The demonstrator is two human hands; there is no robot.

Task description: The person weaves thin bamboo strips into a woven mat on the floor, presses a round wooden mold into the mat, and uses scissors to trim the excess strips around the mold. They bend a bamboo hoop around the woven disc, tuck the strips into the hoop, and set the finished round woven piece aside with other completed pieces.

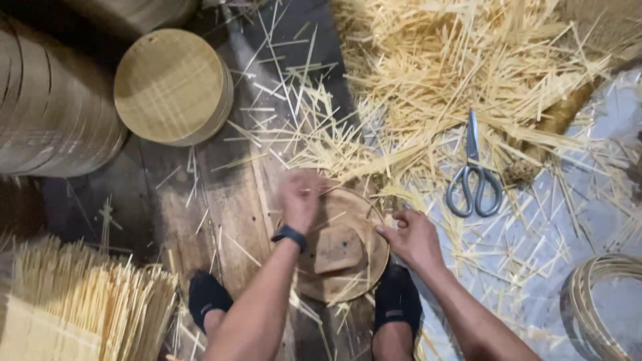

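We note a round wooden disc (341, 251) on the plank floor (227, 200) between our feet. Our left hand (301, 197) hovers over its upper rim, blurred; we cannot tell its grip, though thin bamboo slivers (321, 190) show at the fingers. Our right hand (414, 237), loosely curled, touches the right edge. Scissors (473, 177) lie well apart among the strip pile (455, 73).

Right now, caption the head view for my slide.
Both hands, left and right, work a round bamboo frame beside scissors.
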